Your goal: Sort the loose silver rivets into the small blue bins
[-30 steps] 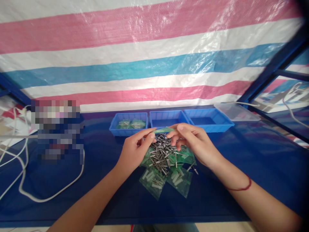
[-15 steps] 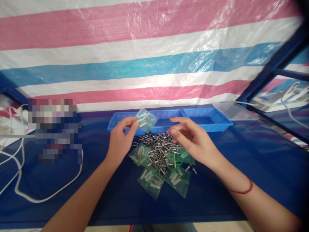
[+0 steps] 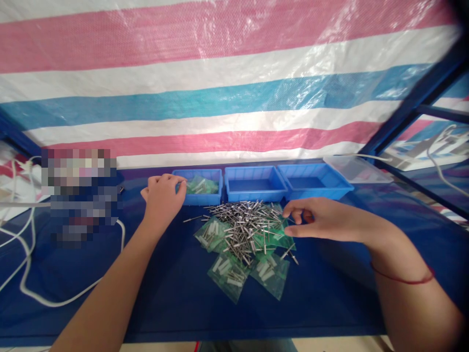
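Observation:
My left hand (image 3: 164,196) is at the left end of the left blue bin (image 3: 201,199), fingers loosely curled and apart, with nothing visible in them. Small clear green-tinted bags (image 3: 201,186) lie inside that bin. In front of the bins is a heap of pop rivets (image 3: 244,222). My right hand (image 3: 317,218) hovers at the heap's right side, thumb and fingers parted, close to a green bag (image 3: 280,236). More bags lie around the heap: one at its left (image 3: 211,233) and two in front, a left bag (image 3: 230,274) and a right bag (image 3: 271,273), with white pieces and metal pins inside.
A middle blue bin (image 3: 255,195) and a right blue bin (image 3: 315,182) continue the row. A clear plastic lid (image 3: 361,169) lies at the back right. White cables (image 3: 54,304) loop over the blue table (image 3: 176,303) at left. A striped sheet (image 3: 205,107) hangs behind.
My left hand has let go of the bag, now in the left bin, and moved left. My right hand has moved right and down toward the green bag beside the heap.

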Demonstrator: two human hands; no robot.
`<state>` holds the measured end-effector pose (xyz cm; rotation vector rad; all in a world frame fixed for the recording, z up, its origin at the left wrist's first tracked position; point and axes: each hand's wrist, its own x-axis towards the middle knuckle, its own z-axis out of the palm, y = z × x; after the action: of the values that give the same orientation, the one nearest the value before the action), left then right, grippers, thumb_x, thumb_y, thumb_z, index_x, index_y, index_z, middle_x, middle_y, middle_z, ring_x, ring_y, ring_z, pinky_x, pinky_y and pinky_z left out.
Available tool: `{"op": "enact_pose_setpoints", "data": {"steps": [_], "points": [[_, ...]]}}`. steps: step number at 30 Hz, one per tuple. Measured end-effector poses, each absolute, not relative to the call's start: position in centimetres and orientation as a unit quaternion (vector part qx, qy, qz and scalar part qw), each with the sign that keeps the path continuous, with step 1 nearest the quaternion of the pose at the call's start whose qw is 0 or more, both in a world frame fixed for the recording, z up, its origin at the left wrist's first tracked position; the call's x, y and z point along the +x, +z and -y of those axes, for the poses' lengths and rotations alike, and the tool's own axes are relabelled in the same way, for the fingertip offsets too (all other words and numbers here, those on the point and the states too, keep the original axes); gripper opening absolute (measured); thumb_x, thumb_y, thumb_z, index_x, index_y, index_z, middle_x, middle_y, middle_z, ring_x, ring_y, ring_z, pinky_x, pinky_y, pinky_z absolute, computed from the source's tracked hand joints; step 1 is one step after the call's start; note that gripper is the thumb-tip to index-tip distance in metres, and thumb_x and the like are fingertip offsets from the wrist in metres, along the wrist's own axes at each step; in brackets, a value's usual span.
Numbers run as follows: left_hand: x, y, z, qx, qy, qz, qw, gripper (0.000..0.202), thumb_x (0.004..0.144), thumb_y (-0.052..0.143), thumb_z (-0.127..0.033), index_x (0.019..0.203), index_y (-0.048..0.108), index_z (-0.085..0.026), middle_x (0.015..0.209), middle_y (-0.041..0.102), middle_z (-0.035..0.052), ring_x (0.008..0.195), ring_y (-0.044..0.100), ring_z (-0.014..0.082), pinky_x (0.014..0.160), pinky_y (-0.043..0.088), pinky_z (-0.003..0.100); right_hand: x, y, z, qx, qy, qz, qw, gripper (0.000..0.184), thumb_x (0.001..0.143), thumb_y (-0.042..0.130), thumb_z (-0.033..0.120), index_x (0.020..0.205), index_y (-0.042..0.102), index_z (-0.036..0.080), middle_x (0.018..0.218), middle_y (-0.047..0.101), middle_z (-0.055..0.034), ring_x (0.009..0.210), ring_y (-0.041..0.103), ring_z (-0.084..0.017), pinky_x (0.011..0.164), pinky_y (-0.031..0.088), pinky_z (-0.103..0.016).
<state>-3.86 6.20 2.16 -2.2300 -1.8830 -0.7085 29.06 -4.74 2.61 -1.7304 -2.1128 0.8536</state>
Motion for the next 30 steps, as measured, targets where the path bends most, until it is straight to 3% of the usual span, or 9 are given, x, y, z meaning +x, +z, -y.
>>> {"op": "enact_pose_setpoints", "data": {"steps": [7,13,17,23,30], "points": [[-2.9,2.5,-4.8,-0.746,-0.299,0.587,0.097,0.025,0.088,0.049,-0.033,0.1,0.069,-0.026,0.111,0.063,0.0072,0.105,0.045,0.0311,0.081,0.04,0.043,28.1,2.1,5.4,-0.581,0.286,0.755,0.097,0.059,0.06,0.074,0.05,0.111,0.058,0.024,0.096,0.062,-0.0032,0.087,0.059,-0.022,0.072,0.045,-0.027],[-0.9,2.4,-2.7,-0.83,-0.337,0.441,0.048,0.019,0.088,0.051,-0.026,0.096,0.069,-0.024,0.104,0.065,0.0043,0.103,0.05,0.0237,0.095,0.036,0.04,26.1,2.5,5.6,-0.582,0.245,0.773,0.068,0.037,0.066,0.069,0.037,0.094,0.053,0.021,0.087,0.06,-0.0016,0.076,0.056,-0.019,0.063,0.038,-0.025],[0.0,2.4,-1.3,-0.866,-0.327,0.378,0.009,0.019,0.089,0.051,-0.022,0.095,0.069,-0.023,0.102,0.065,0.0045,0.101,0.051,0.0222,0.095,0.037,0.039,25.7,2.7,5.5,-0.557,0.204,0.801,0.073,0.019,0.067,0.064,0.027,0.08,0.052,0.02,0.079,0.057,0.0001,0.069,0.054,-0.016,0.062,0.036,-0.025],[0.4,2.3,-0.6,-0.877,-0.331,0.347,-0.034,0.019,0.09,0.05,-0.021,0.096,0.068,-0.022,0.099,0.065,0.005,0.098,0.051,0.0211,0.093,0.039,0.039,25.8,3.5,5.4,-0.515,0.171,0.831,0.122,0.001,0.073,0.057,0.019,0.072,0.057,0.019,0.073,0.058,-0.0002,0.067,0.054,-0.014,0.063,0.037,-0.025],[0.8,1.5,-0.4,-0.881,-0.313,0.345,-0.078,0.019,0.09,0.05,-0.022,0.099,0.067,-0.022,0.099,0.065,0.0051,0.101,0.051,0.0221,0.094,0.039,0.039,26.7,4.0,5.2,-0.52,0.111,0.81,0.246,0.016,0.088,0.048,0.024,0.086,0.064,0.02,0.084,0.066,-0.0034,0.072,0.06,-0.016,0.068,0.043,-0.027]]}}
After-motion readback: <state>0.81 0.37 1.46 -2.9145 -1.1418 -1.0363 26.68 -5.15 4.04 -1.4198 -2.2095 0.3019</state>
